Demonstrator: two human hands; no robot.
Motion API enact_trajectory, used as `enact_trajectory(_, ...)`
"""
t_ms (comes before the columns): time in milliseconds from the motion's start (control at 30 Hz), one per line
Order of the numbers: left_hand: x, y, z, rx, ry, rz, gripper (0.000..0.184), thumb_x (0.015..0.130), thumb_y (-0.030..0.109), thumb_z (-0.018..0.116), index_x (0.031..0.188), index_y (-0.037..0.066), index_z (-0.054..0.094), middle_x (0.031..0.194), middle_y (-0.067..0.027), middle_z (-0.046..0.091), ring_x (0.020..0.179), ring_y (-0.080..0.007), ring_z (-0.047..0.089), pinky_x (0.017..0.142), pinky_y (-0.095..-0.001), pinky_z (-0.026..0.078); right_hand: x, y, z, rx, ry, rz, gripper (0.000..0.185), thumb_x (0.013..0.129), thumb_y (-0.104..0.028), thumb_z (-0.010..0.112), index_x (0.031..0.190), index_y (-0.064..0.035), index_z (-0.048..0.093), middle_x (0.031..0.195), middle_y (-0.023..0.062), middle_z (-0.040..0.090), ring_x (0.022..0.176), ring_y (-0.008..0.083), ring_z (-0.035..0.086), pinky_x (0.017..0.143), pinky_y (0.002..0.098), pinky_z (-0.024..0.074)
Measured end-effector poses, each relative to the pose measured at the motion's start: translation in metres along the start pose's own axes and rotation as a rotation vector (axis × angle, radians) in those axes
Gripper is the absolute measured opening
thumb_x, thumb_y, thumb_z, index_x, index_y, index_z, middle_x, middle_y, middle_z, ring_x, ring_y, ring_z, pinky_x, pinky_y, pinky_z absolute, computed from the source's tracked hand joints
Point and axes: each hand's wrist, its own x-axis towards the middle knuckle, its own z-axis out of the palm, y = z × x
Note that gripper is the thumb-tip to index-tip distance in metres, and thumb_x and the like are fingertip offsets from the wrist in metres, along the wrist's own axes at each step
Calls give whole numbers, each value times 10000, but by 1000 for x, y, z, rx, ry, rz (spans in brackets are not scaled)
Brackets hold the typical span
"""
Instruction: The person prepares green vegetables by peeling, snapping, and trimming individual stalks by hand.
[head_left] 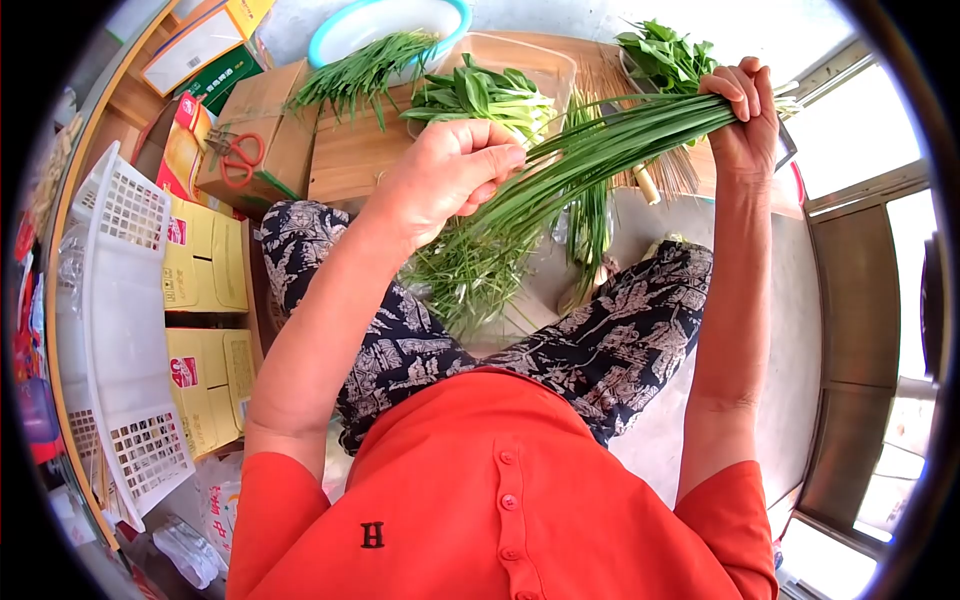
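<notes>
My right hand (pixel 745 115) is closed around one end of a bunch of long green garlic chives (pixel 640 130), raised at the upper right. The leaves fan out leftward and down from it. Close to their left part, my left hand (pixel 450 180) is curled with thumb and fingers pinched together; whatever is between them is too small to tell. Loose thin green leaves (pixel 470 275) hang or lie beneath, between the knees. Behind the bunch, a pile of broad-leaved greens with pale stalks (pixel 485 100) rests in a clear plastic tray (pixel 560 62).
More chives (pixel 370 70) lie by a blue-rimmed basin (pixel 330 30) at the back. Orange-handled scissors (pixel 240 160) rest against a cardboard box (pixel 265 110). Leafy greens (pixel 665 60) stand at the back right. A white plastic basket (pixel 125 330) and yellow boxes (pixel 205 385) are on the left.
</notes>
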Motion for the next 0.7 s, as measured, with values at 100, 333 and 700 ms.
enact_trajectory(100,-1,-3,0,-52,3,-4,146,913,200,579,922,55,594,681,71,468,526,-3,383,411,-146,239,-1,-1,-2,-2,-9,4,207,951,-144,466,842,15,541,520,-39,277,488,93,291,602,254,381)
enact_trajectory(333,-3,-2,-1,79,-3,26,169,892,203,612,919,36,610,673,78,469,518,1,363,414,-158,238,0,-3,-4,-11,-15,9,206,952,-148,469,851,16,543,521,-41,274,490,92,291,610,254,382)
enact_trajectory(700,6,-16,-2,387,150,393,90,856,121,646,845,35,620,650,84,488,517,13,349,433,-160,249,-1,-2,-8,-7,-16,11,222,959,-162,460,867,22,545,524,-39,274,497,90,284,610,258,377)
